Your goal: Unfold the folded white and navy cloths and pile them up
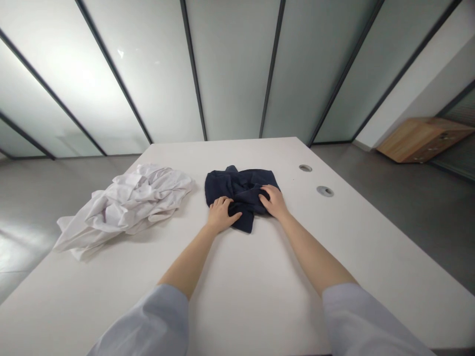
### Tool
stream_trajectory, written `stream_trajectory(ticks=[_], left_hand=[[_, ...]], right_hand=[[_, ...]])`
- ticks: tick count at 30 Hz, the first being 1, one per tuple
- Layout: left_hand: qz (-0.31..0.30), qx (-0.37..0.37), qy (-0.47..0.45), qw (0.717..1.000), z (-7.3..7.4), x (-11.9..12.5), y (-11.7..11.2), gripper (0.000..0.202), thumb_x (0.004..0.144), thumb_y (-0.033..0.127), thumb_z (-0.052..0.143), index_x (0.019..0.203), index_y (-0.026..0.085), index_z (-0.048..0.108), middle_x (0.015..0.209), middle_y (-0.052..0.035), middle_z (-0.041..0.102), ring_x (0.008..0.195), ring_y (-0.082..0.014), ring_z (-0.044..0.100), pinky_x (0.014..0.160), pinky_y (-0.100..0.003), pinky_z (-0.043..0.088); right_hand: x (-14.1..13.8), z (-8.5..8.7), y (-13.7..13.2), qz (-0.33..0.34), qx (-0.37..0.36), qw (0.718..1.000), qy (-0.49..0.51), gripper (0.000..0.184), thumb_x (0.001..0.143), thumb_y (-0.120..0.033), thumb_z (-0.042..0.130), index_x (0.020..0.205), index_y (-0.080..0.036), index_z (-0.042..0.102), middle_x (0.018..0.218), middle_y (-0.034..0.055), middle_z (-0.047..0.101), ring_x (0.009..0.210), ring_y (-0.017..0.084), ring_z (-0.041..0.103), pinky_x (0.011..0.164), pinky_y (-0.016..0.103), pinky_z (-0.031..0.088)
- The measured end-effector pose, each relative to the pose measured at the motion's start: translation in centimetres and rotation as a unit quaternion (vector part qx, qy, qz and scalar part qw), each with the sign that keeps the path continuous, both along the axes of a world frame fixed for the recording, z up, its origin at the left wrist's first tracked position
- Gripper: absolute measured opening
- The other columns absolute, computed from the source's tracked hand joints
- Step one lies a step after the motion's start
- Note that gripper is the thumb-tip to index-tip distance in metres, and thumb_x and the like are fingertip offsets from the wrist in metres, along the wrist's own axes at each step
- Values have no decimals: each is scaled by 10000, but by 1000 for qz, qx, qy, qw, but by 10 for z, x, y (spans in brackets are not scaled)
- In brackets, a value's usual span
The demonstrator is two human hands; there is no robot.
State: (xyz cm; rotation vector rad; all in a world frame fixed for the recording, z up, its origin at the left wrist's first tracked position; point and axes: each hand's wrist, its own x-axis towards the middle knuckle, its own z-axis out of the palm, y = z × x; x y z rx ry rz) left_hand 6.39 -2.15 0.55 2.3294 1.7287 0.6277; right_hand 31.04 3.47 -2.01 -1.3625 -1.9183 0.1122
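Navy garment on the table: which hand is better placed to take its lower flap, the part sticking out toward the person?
Probably the left hand: its fingers lie right beside the lower flap of the navy garment. The right hand rests higher on the bundle, further from that flap.

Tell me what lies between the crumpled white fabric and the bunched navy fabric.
Only a narrow strip of bare white tabletop separates the crumpled white fabric from the bunched navy fabric in the head view.

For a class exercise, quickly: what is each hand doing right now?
Left hand: curled on the navy cloth; grip cannot be told.
Right hand: on the same cloth, fingers slightly curled; grip cannot be told.
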Motion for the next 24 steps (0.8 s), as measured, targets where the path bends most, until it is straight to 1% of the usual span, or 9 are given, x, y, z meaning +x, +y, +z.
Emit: stream_trajectory(ticks=[3, 5, 6, 10, 12, 15, 18, 21, 24], left_hand=[[-21, -1, 1, 1000, -3, -5, 5, 391, 836, 307, 586, 1221, 239, 584, 1293, -73, 570, 1231, -260, 494, 1030, -409, 406], [-33, 0, 6, 999, -5, -11, 11, 404, 839, 231, 549, 1242, 246, 576, 1328, -61, 563, 1264, -235, 480, 1070, -386, 378], [-18, 4, 8, 1000, -5, -15, 14, 421, 838, 219, 546, 1258, 246, 567, 1354, -64, 549, 1282, -237, 467, 1086, -388, 364], [165, 63, -7, 984, -2, -25, 20, 446, 828, 223, 567, 1272, 211, 545, 1361, -127, 525, 1282, -301, 453, 1057, -452, 378], [192, 94, -33, 976, 1, -26, 17, 336, 854, 227, 530, 1185, 198, 580, 1223, -132, 591, 1184, -282, 523, 995, -424, 423], [89, 85, -43, 991, 4, -16, 7, 194, 900, 315, 497, 1011, 211, 617, 1020, -90, 636, 1024, -230, 593, 922, -364, 459], [-2, 46, -2, 999, 4, -1, -2, 311, 852, 485, 575, 1004, 219, 629, 1042, -74, 646, 1027, -242, 598, 947, -381, 447], [-12, 19, 36, 999, -1, 5, -1, 477, 794, 553, 625, 1143, 229, 612, 1217, -86, 619, 1158, -279, 554, 1064, -437, 364], [56, -1, 51, 997, -6, -3, 8, 422, 850, 401, 579, 1244, 249, 572, 1355, -89, 562, 1309, -294, 449, 1138, -491, 255]], right_hand=[[-5, -2, 0, 20, -105, 992, -73, 466, 940, -394, 392, 1282, -156, 599, 1329, 122, 604, 1254, 246, 524, 1083, 392, 365], [-6, -1, 0, -1, -155, 982, -108, 532, 973, -438, 328, 1378, -159, 530, 1413, 111, 540, 1323, 239, 464, 1109, 385, 331], [-7, 0, -1, -17, -174, 977, -123, 563, 983, -472, 298, 1410, -166, 499, 1449, 105, 503, 1358, 239, 424, 1122, 389, 308], [-13, 8, -8, -104, -231, 953, -169, 713, 971, -612, 229, 1474, -140, 413, 1534, 130, 379, 1423, 271, 310, 1135, 425, 253], [-18, 14, -13, -145, -237, 941, -192, 736, 968, -622, 235, 1468, -113, 413, 1532, 165, 370, 1412, 302, 316, 1109, 457, 271], [-24, 22, -20, -166, -217, 935, -226, 671, 974, -585, 276, 1386, -114, 516, 1439, 194, 483, 1320, 343, 422, 1019, 484, 349], [-26, 31, -23, -161, -178, 941, -240, 579, 963, -561, 348, 1192, -130, 659, 1231, 191, 633, 1149, 344, 556, 906, 439, 415], [-24, 39, -25, -119, -155, 952, -235, 522, 973, -524, 360, 926, -157, 729, 989, 154, 710, 963, 292, 645, 800, 359, 428], [-26, 44, -31, -23, -150, 963, -224, 529, 995, -477, 337, 774, -192, 725, 809, 106, 726, 805, 235, 670, 699, 302, 403]])
